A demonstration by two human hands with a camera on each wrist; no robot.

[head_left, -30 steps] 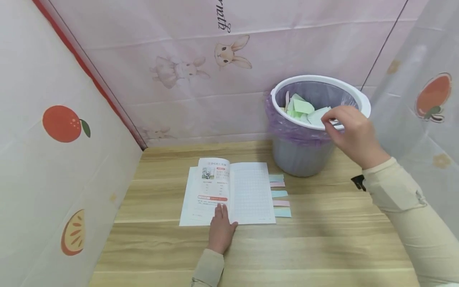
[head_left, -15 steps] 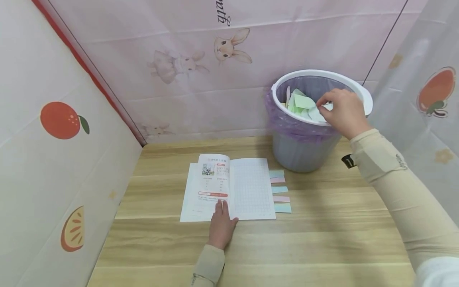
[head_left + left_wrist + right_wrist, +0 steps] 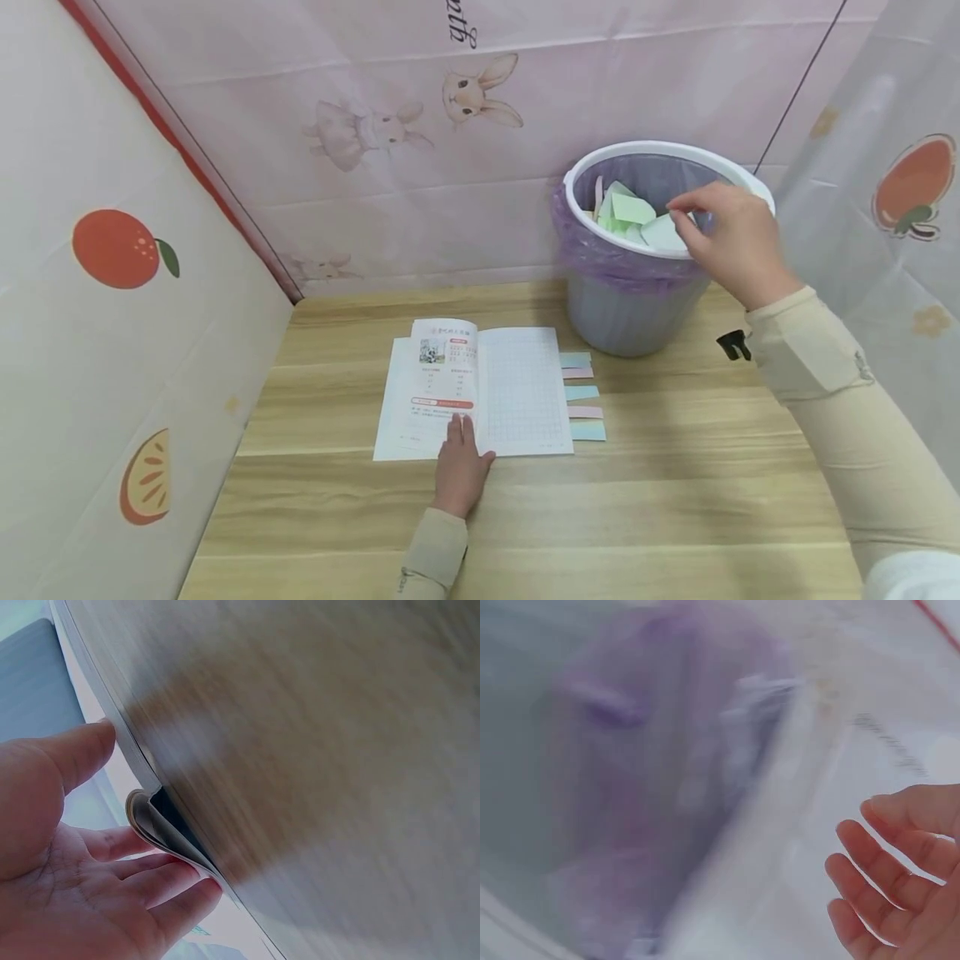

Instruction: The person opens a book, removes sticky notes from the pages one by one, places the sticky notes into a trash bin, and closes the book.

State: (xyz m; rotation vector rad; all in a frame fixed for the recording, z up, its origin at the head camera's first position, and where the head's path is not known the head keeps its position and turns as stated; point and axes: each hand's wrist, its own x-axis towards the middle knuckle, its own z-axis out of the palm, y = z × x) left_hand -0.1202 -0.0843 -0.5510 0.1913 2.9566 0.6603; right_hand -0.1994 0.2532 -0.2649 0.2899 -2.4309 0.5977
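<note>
My left hand (image 3: 461, 471) lies flat with straight fingers on the lower part of an open workbook (image 3: 525, 392), near its spine. Seen from the left wrist, the fingertips press the curled page edges (image 3: 146, 817), and the thumb touches the book's edge. Over the near right rim of a waste bin (image 3: 637, 321) hovers my right hand (image 3: 738, 237), its fingers loosely bent and nothing between thumb and forefinger. Inside the bin lie green scraps of paper (image 3: 630, 208) and a pale blue piece (image 3: 663, 233), just below the right fingertips.
Several blue and pink paper strips (image 3: 585, 412) stick out from the workbook's right edge. A purple bag (image 3: 600, 258) lines the bin and folds over its white rim. Printed curtains (image 3: 360, 208) stand behind and on both sides of the wooden table (image 3: 337, 517).
My right hand reached further over the bin, then drew back slightly toward the right, its thumb and forefinger parting. The left hand has stayed on the workbook. The head view has shifted a little.
</note>
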